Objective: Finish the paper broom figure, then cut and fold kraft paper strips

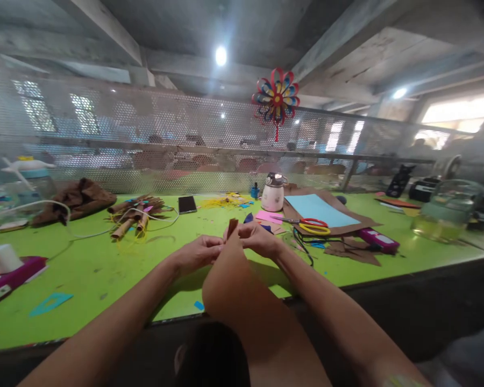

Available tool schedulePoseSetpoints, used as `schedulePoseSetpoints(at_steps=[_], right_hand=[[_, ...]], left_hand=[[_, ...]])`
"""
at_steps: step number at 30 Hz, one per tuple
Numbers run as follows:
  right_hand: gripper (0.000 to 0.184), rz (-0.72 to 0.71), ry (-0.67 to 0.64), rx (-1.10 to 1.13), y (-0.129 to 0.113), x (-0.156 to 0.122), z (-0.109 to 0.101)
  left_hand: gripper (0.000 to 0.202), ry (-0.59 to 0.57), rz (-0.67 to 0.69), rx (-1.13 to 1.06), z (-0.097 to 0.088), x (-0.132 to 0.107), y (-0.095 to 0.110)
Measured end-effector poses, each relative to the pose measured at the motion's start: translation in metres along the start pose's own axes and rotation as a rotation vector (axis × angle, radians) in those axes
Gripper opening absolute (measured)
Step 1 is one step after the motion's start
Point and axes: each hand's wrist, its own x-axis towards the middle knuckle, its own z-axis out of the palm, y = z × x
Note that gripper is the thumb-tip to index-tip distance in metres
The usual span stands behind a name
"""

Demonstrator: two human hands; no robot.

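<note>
A large sheet of brown paper (246,306) rises from my lap over the table's front edge, curving to a narrow top end. My left hand (199,251) pinches that end from the left, fingers closed. From the other side my right hand (260,240) grips the same end, its fingers bent round the paper. A short folded-looking brown tip stands up between the two hands. The fingertips are partly hidden behind the paper. Beyond my right hand lie scissors (313,226) with red and yellow handles, and a small pink paper (269,217).
The green table (125,279) also bears a bundle of brown paper rolls (139,217), a phone (187,204), a pink bottle (273,194), light-blue paper (322,210), a glass jug (443,215) and purple power strips (379,240). A paper flower ornament (277,99) hangs before the mesh screen.
</note>
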Motion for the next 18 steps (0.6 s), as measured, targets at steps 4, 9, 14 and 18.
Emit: schedulePoseSetpoints(at_steps=[4,9,14,18], right_hand=[[0.030,0.041,0.057,0.016,0.006,0.005,-0.004],[0.033,0.194,-0.005,-0.052,0.019,0.009,-0.011],[0.027,0.293,-0.080,-0.180,0.027,0.010,-0.010],[0.023,0.297,-0.072,-0.279,0.032,0.012,-0.014]], left_hand=[[0.032,0.141,-0.005,-0.043,-0.012,-0.001,0.005],[0.041,0.471,0.020,-0.153,-0.037,0.003,0.002],[0.047,0.320,-0.043,0.116,-0.033,0.004,0.002],[0.039,0.067,-0.089,0.455,-0.020,0.001,0.004]])
